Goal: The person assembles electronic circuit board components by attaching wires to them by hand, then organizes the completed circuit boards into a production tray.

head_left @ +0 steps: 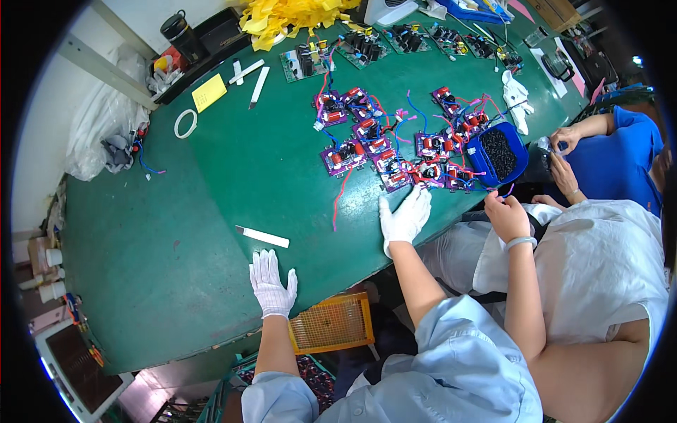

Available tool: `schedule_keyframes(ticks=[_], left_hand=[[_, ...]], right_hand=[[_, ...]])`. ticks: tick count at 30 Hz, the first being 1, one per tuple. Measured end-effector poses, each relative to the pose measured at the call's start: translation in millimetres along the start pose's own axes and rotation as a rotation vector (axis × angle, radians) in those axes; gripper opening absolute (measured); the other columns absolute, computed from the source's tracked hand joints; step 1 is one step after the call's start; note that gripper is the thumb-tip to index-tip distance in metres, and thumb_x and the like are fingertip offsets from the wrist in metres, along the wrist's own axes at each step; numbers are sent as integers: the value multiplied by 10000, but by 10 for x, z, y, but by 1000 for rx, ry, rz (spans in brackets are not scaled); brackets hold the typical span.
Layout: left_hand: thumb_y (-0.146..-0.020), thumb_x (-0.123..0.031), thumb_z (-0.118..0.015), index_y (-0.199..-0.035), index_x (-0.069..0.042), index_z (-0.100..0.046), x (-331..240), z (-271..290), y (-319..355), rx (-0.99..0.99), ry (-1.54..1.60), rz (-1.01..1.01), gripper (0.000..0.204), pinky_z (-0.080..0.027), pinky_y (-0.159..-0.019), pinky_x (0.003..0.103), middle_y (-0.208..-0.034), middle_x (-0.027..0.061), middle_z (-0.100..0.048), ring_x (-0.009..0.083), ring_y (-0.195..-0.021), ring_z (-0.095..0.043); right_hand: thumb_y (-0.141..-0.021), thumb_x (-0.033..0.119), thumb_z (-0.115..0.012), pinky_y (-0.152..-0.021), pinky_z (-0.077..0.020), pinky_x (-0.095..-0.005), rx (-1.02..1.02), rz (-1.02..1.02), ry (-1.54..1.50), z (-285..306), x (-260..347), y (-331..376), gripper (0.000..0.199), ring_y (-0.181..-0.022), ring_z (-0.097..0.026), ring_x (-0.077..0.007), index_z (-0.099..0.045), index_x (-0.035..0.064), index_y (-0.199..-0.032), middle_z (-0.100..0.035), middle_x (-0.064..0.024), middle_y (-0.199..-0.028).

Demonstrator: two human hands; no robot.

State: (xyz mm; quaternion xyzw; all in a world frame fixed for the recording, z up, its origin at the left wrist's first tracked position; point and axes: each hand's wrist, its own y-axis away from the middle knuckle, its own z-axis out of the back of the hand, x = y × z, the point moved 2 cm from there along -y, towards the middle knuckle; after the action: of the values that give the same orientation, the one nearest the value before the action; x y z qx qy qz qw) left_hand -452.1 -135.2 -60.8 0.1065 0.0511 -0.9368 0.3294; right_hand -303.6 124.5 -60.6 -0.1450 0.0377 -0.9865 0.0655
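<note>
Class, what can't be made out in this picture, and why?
All in the head view:
Palms of the left hand and right hand: hidden by the hands' own backs.
Whether the right hand touches the nearest purple board: its fingers cover the meeting place.
Yellow strips: cut off by the top edge.
Black pieces in the blue tray: too small to tell singly.

Green worktop [155, 233], blue bin [510, 128] of small black parts on it. Purple circuit boards [348, 156] with red and blue wires just left of bin; white cloth [516, 102] just beyond; green circuit boards [364, 47] farther beyond, running left. Yellow note [209, 93], white ring [176, 125] well left.
</note>
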Motion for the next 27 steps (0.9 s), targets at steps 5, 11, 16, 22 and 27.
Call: schedule_keyframes(ticks=[5,11,16,22,27], left_hand=[[-756,-259,-562,-1232,-12,-396,-47,-10,46,-87,-37,-55,561,-216,-1019,465,-1277,185,-381,327,-1235,-296],[-692,-239,-663,-1202,-7,-413,-514,68,-117,-203,205,-240,614,-281,-974,460,-1210,202,-431,363,-1163,-381],[-643,-436,-683,-1264,44,-308,-815,54,-1088,-190,143,-208,870,-221,-1000,472,-1270,257,-338,418,-1213,-276],[-549,-589,-678,-1292,37,-259,-1299,-123,-2047,-204,226,-520,1059,-167,-1024,470,-1334,266,-240,407,-1260,-202],[-493,-651,-660,-1340,-25,-191,-1745,-3,-2462,-83,283,-403,1153,-315,-964,426,-1347,242,-224,362,-1210,-331]], right_hand=[[-726,469,-583,-1052,-129,-416,4,-11,29,-49,-27,-28,835,-1275,-187,-306,-226,-7,-1312,-260,-189,-1340],[-727,485,-570,-1047,-125,-426,-28,-8,61,-112,-62,-37,826,-1274,-194,-309,-244,-3,-1308,-266,-192,-1339],[-724,464,-578,-1046,-129,-424,-15,-15,39,-98,-8,-25,796,-1273,-202,-310,-277,-1,-1296,-285,-195,-1329],[-708,450,-594,-1040,-140,-435,-29,-4,52,-114,-3,-29,780,-1261,-223,-325,-308,-6,-1273,-311,-200,-1307],[-714,457,-583,-1043,-120,-442,34,-40,68,-117,-35,-36,772,-1278,-181,-336,-316,-12,-1267,-290,-224,-1313]])
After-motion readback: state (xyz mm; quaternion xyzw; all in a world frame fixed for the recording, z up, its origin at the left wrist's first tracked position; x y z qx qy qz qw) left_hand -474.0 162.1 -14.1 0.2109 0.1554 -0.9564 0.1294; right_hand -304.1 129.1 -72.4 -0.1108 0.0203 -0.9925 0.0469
